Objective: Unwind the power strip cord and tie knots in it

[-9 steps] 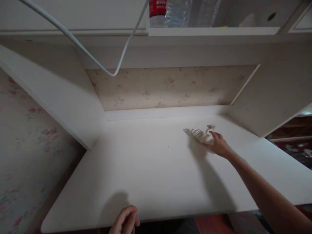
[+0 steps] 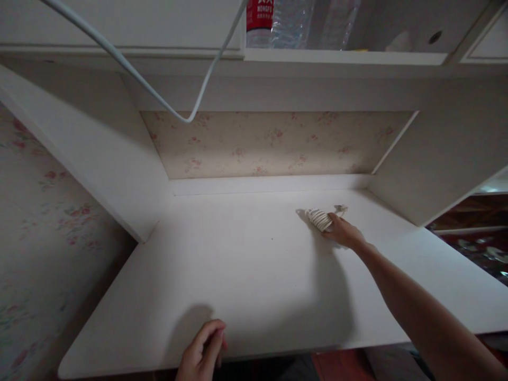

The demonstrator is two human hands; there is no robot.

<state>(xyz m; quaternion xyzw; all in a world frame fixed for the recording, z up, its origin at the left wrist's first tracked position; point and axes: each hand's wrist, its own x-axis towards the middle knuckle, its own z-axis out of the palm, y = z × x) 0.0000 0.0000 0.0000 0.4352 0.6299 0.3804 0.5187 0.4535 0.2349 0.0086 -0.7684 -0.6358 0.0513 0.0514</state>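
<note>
A white bundle wrapped in pale cord [image 2: 318,219] lies on the white desktop [image 2: 238,264], toward the back right. My right hand [image 2: 342,230] reaches in from the right with its fingers closed round the near end of this bundle. Just behind the fingers, a loose cord end with a small fitting [image 2: 341,208] rests on the surface; its exact kind is too small to make out. Low in the view, my left hand [image 2: 203,348] hovers at the desk's front edge, fingers curled in and thumb against them, with nothing visible in the grip.
A white cable [image 2: 159,100] loops down in front of the upper cabinet. Plastic bottles [image 2: 291,24] stand on the open shelf [image 2: 341,56] above. White side panels [image 2: 95,137] bound the desk left and right. Something red [image 2: 343,365] shows below the front edge.
My right hand has moved slightly left and its fingers have closed on the cord-wrapped bundle. The left hand has risen a little, still curled. The view has shifted slightly.
</note>
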